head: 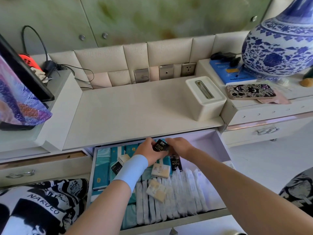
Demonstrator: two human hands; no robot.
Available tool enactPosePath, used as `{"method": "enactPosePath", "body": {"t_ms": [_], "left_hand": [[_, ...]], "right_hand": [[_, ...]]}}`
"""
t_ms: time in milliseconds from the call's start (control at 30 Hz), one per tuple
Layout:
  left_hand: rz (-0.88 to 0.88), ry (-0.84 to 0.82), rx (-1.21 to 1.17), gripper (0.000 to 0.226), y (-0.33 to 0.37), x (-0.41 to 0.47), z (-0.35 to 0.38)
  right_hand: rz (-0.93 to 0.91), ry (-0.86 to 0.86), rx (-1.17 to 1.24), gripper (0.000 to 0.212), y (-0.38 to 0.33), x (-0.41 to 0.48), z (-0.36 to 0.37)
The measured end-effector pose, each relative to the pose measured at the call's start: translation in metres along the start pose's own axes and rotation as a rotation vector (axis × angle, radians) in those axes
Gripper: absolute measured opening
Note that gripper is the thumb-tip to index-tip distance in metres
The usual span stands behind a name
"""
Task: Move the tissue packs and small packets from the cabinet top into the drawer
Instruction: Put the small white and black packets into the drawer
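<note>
Left hand (pixel 147 152) grips black tissue pack (pixel 160 146) at drawer's (pixel 216 150) far end; right hand (pixel 180 146) adjoining, grip unclear. Best laid flat, unwedged.

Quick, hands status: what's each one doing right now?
Left hand: grips the black Face tissue pack.
Right hand: against the same pack, fingers hidden, grip cannot be told.

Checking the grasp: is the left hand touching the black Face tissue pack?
Touching. The head view shows the left hand with its thumb and fingers curled round the black Face tissue pack over the open drawer.
</note>
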State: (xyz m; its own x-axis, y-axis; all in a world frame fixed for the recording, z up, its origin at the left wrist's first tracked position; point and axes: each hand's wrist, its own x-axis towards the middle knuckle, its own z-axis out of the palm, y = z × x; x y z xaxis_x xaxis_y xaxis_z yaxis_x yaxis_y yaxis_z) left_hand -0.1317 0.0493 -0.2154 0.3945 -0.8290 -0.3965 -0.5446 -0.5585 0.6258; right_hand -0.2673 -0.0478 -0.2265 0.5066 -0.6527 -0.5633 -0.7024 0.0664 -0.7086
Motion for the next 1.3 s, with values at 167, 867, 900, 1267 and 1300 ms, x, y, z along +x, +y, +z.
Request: {"method": "enactPosePath", "body": {"t_ms": [167,867,900,1267,1300], "left_hand": [[0.028,-0.081,-0.094,0.063,0.007,0.001,0.008],[-0.122,0.014,-0.052,0.053,0.008,-0.003,0.004],[-0.125,-0.005,-0.071,0.054,0.01,-0.002,0.006],[0.073,-0.673,0.644,0.072,-0.003,-0.032,-0.002],[0.091,-0.67,0.708,0.07,-0.005,-0.035,0.001]], "right_hand": [[-0.019,-0.05,0.217,0.014,0.005,0.003,-0.003],[0.089,0.148,0.393,0.025,0.012,0.005,0.002],[0.089,-0.035,0.45,0.031,0.008,0.0,0.002],[0.066,0.146,-0.386,0.039,0.054,0.005,-0.006],[0.068,0.112,-0.406,0.035,0.054,0.001,-0.003]]}}
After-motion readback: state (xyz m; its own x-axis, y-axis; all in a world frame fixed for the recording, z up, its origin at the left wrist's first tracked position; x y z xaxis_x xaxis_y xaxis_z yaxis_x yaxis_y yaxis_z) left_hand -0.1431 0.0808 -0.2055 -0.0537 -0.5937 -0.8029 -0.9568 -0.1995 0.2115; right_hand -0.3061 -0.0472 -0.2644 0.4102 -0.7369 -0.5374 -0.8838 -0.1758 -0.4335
